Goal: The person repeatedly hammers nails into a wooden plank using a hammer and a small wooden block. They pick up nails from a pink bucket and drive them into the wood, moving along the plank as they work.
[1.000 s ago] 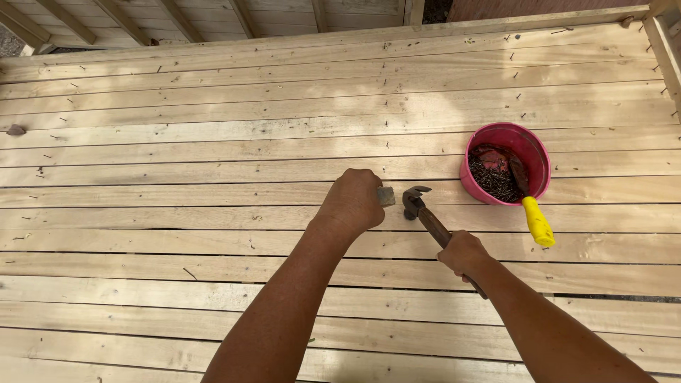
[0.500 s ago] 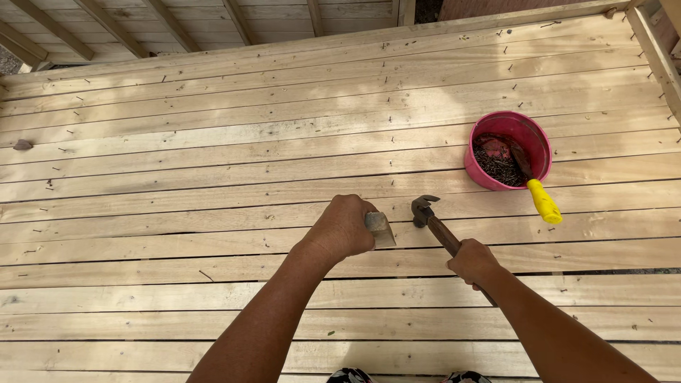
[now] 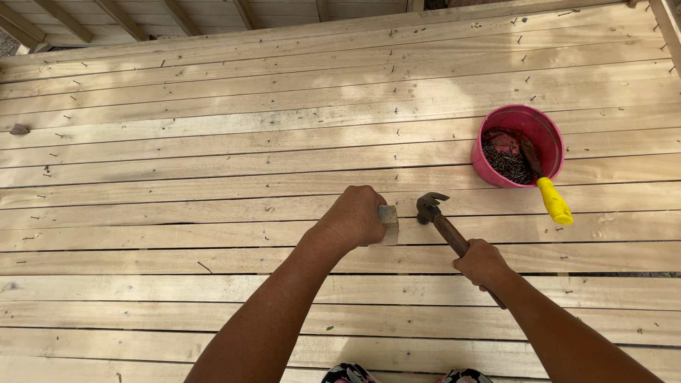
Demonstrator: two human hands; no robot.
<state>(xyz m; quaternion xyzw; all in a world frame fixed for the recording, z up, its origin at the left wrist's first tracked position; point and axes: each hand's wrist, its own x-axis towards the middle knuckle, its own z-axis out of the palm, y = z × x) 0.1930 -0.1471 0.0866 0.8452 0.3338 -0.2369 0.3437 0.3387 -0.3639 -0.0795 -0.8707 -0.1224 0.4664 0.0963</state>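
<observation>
Both bare forearms reached forward from the bottom of the view, converging slightly. The left hand (image 3: 352, 216) was curled into a loose fist, knuckles up, fingers closed around a small pale wooden block (image 3: 388, 224). The right hand (image 3: 482, 262) was clenched around the brown wooden handle of a claw hammer (image 3: 445, 232), wrist straight, held low.

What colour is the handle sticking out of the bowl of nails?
Yellow: the handle juts over the pink bowl's rim in the head view.
</observation>
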